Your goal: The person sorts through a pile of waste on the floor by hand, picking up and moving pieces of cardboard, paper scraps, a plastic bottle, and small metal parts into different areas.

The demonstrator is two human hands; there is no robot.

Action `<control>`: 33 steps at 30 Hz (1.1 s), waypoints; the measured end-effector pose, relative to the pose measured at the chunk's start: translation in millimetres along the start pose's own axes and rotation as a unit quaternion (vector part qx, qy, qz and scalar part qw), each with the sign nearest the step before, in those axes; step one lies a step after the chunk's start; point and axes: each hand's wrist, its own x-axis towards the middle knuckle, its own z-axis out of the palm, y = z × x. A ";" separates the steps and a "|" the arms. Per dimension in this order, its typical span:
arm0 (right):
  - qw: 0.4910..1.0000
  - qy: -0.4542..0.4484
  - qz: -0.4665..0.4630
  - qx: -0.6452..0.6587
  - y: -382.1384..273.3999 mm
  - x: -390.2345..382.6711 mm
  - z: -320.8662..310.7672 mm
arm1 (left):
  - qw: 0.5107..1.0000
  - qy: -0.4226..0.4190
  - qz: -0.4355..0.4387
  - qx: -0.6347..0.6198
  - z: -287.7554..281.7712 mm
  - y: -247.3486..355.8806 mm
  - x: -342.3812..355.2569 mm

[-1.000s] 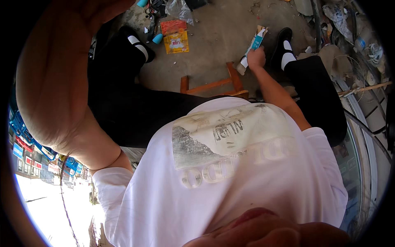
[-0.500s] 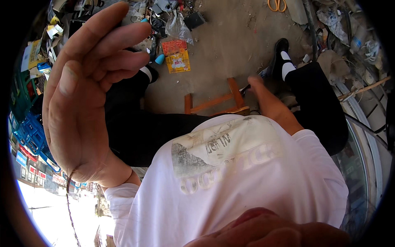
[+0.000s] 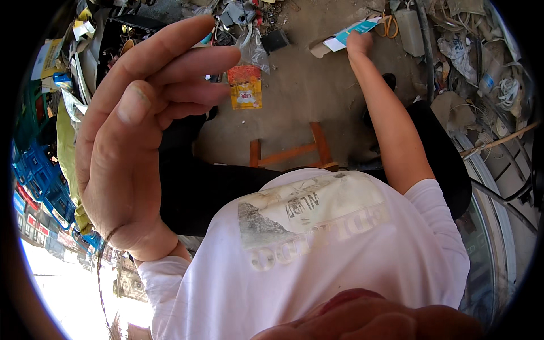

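My left hand [image 3: 136, 141] is raised close to the camera at the left, fingers apart and loosely bent, holding nothing. My right hand [image 3: 358, 45] reaches forward with my arm outstretched, gripping a long white-and-teal piece of card packaging [image 3: 334, 44] with a brown flap at one end. Just right of it lie orange-handled scissors [image 3: 391, 26], partly hidden by the card. A yellow-and-red packet [image 3: 246, 96] and a clear plastic bag [image 3: 252, 48] lie on the concrete floor [image 3: 300, 85] between my hands.
A wooden stool frame [image 3: 286, 154] stands between my legs. Mixed scrap and a black box [image 3: 275, 39] lie at the back. A grey slab [image 3: 409, 34], tangled debris, cables and metal strips line the right. Blue crates [image 3: 39, 175] stand at the left.
My right hand has moved forward and up from beside the stool with the card, beside the scissors. My left hand first came down into fuller view, then shifted slightly right.
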 end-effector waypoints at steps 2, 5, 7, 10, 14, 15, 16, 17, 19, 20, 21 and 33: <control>0.994 0.064 0.076 -0.045 10.9 -7.2 -1.6 | 1.000 0.016 -0.009 -0.009 1.4 -1.5 -4.3; 0.993 0.022 0.063 -0.098 -14.2 31.2 14.7 | 0.999 0.034 -0.008 -0.001 7.1 0.9 -2.1; 0.997 0.010 0.014 -0.069 -52.0 82.8 46.9 | 0.998 0.055 -0.009 -0.002 9.4 2.3 -3.4; 0.993 0.031 -0.109 -0.013 -160.2 62.4 74.1 | 0.994 0.102 -0.031 -0.029 9.4 1.6 -9.9; 0.971 0.017 -0.239 -0.027 -191.7 95.1 42.0 | 0.985 0.147 -0.037 -0.084 0.0 -0.4 -10.8; 0.963 0.013 -0.268 -0.037 -195.1 103.9 30.1 | 0.982 0.153 -0.020 -0.105 -3.6 0.2 -12.3; 0.953 0.008 -0.299 -0.046 -207.9 96.6 22.5 | 0.979 0.161 -0.001 -0.127 -7.2 1.2 -14.9; 0.944 0.017 -0.317 -0.085 -201.3 78.7 16.4 | 0.977 0.172 0.013 -0.129 -12.4 -1.3 -18.0; 0.922 -0.005 -0.359 -0.147 -178.6 -0.7 1.4 | 0.971 0.202 0.051 -0.117 -23.1 -7.3 -28.4; 0.892 -0.006 -0.410 -0.189 -155.6 -21.3 9.9 | 0.968 0.212 0.064 -0.115 -28.4 -7.9 -33.8; 0.874 -0.038 -0.452 -0.175 -141.6 -64.7 13.5 | 0.965 0.225 0.076 -0.113 -33.9 -12.2 -40.6; 0.536 -0.361 -0.665 -0.375 83.0 -244.9 116.8 | 0.946 0.230 0.093 -0.211 -79.3 -49.5 -83.1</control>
